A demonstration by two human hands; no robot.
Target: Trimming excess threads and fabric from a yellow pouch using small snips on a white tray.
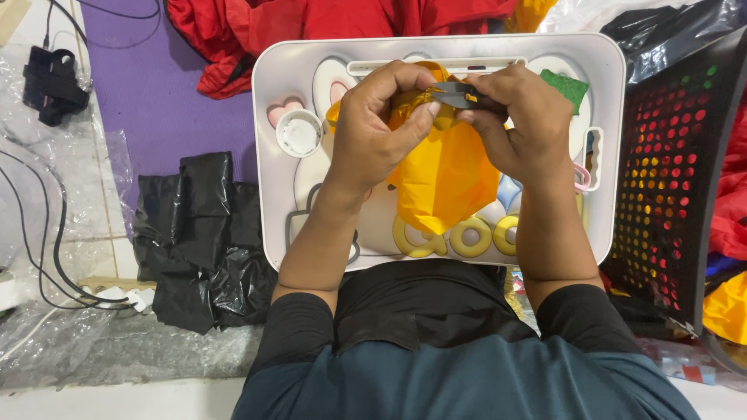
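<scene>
A yellow piece of fabric (447,179) hangs over a white lap tray (272,155) with a cartoon picture on it. My left hand (377,128) pinches the fabric's upper edge. My right hand (517,124) holds a small dark grey tool (455,95) against the same edge, between both thumbs. A small white round cap (299,133) lies on the tray to the left of my left hand. A green scrap (566,85) rests at the tray's top right corner.
Crumpled black plastic bags (198,233) lie on the floor at left, by a purple mat (148,85). Red cloth (257,31) is piled behind the tray. A black perforated basket (677,179) stands at right. Cables (54,241) and clear plastic wrap cover the far left.
</scene>
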